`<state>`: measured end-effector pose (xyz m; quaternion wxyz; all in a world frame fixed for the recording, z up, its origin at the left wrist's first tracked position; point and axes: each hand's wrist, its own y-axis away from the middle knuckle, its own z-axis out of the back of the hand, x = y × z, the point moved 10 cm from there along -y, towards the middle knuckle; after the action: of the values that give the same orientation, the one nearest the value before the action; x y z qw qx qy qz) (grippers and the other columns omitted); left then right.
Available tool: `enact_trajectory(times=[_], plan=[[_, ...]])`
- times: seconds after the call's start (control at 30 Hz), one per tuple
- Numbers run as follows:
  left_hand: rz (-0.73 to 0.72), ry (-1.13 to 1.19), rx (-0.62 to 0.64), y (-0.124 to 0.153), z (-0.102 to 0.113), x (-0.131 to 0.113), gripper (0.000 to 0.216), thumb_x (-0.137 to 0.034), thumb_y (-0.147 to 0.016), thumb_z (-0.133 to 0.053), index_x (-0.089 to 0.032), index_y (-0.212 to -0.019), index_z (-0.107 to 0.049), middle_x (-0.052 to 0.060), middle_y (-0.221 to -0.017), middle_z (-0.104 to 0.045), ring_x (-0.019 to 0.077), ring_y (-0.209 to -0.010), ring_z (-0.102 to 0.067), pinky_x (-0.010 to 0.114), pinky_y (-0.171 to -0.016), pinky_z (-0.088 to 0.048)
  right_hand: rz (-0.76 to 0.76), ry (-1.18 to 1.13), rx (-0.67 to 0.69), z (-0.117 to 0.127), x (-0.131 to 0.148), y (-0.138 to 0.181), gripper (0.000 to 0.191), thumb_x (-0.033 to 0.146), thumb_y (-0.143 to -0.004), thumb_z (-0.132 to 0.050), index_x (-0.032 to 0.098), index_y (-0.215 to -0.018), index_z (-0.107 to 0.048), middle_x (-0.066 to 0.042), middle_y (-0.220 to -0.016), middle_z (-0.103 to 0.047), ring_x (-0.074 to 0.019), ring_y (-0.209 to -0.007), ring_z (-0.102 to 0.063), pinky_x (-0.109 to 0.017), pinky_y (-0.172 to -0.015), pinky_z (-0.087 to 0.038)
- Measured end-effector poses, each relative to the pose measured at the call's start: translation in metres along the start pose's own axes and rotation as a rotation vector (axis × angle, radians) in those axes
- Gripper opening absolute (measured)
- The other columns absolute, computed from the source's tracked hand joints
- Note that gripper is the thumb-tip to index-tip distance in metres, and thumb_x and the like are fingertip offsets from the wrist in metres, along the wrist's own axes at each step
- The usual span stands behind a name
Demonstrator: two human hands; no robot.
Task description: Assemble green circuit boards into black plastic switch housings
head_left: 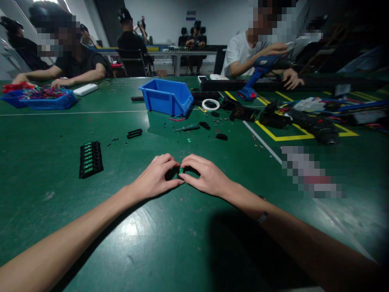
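Observation:
My left hand (156, 176) and my right hand (205, 174) meet at the middle of the green table (60, 194). Both pinch a small black part with a green face (181, 170) between their fingertips, low over the table top. Most of the part is hidden by my fingers. A black tray with a row of green-faced parts (90, 159) lies to the left of my left hand. A screwdriver (187, 128) and small black pieces (221, 137) lie beyond my hands.
A blue bin (167, 96) stands behind the screwdriver, with a white tape roll (210, 104) beside it. Black parts and cables (306, 119) crowd the right side inside yellow floor-tape lines. A flat blue tray (42, 99) sits far left. Other people sit around the table.

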<state>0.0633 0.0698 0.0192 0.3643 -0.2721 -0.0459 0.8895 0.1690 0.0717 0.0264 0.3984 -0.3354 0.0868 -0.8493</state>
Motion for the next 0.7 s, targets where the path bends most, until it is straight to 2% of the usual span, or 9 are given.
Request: enact_trajectory(times=[0.7], plan=[[0.004, -0.009, 0.004, -0.0006, -0.0008, 0.0001, 0.039, -0.046, -0.091, -0.068, -0.019, -0.118, -0.062, 0.007, -0.109, -0.059, 0.0238, -0.101, -0.056, 0.040, -0.093, -0.045, 0.014, -0.027, 0.039, -0.0030, 0.0001, -0.0021, 0.015, 0.028, -0.095, -0.066, 0.022, -0.108, -0.062, -0.007, -0.109, -0.065, -0.0231, -0.104, -0.062, -0.039, -0.093, -0.050]])
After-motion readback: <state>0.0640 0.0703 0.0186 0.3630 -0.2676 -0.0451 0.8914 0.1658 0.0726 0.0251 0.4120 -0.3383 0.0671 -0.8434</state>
